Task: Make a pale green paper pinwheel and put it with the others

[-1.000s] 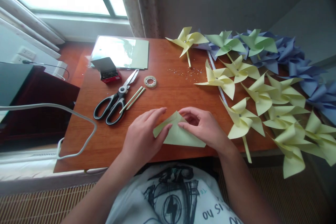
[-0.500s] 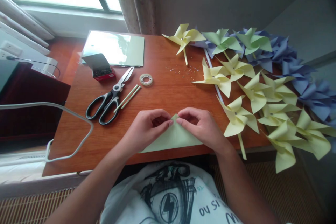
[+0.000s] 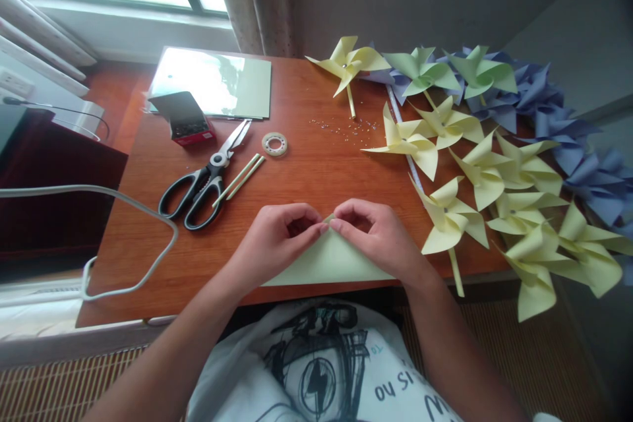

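Note:
A pale green sheet of paper (image 3: 331, 260) lies at the table's near edge, its top narrowing to a corner between my hands. My left hand (image 3: 279, 237) pinches that corner from the left, thumb and fingertips together. From the right, my right hand (image 3: 376, 234) pinches the same corner, thumb on top. The two sets of fingertips almost meet. At the pinched tip the paper appears rolled or folded over; the fingers partly hide it. Left of my left hand lie two thin pale paper sticks (image 3: 240, 178) and black-handled scissors (image 3: 208, 178).
A roll of tape (image 3: 274, 144) and an open small box (image 3: 186, 122) sit near a stack of sheets (image 3: 256, 89). Yellow pinwheels (image 3: 452, 217), green pinwheels (image 3: 422, 76) and blue pinwheels (image 3: 539, 89) crowd the right side. Tiny bits (image 3: 349, 128) are scattered mid-table. A white cable (image 3: 133, 204) crosses the left edge.
The paper's pointed corner, which stood up between my fingertips, now shows less and looks turned down or rolled. Both hands keep their pinch. The view has shifted slightly.

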Demonstrator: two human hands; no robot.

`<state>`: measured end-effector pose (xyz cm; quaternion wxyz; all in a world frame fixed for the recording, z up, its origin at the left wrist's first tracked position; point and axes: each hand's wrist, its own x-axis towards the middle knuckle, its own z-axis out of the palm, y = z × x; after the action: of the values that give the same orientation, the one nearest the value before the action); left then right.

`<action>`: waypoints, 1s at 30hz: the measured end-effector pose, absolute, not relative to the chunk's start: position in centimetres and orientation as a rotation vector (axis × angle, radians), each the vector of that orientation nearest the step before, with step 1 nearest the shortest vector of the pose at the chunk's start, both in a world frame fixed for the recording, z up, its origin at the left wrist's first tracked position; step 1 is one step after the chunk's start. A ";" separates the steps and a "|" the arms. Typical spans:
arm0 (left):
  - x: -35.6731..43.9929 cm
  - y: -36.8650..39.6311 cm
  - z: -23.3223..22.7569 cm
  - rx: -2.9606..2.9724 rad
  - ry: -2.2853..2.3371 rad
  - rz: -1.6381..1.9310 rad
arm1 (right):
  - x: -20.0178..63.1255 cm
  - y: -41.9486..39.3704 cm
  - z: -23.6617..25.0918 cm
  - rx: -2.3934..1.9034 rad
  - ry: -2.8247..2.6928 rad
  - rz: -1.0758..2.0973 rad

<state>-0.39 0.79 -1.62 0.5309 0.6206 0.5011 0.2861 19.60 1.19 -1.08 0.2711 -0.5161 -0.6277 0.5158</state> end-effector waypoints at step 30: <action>-0.7 0.8 -1.8 1.594 1.222 0.642 | 19.6 1.3 -1.0 -1.407 -1.679 1.382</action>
<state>-0.66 0.82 -1.83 0.4937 0.6574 0.5041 0.2647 19.58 1.26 -0.96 0.2725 -0.5226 -0.6237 0.5135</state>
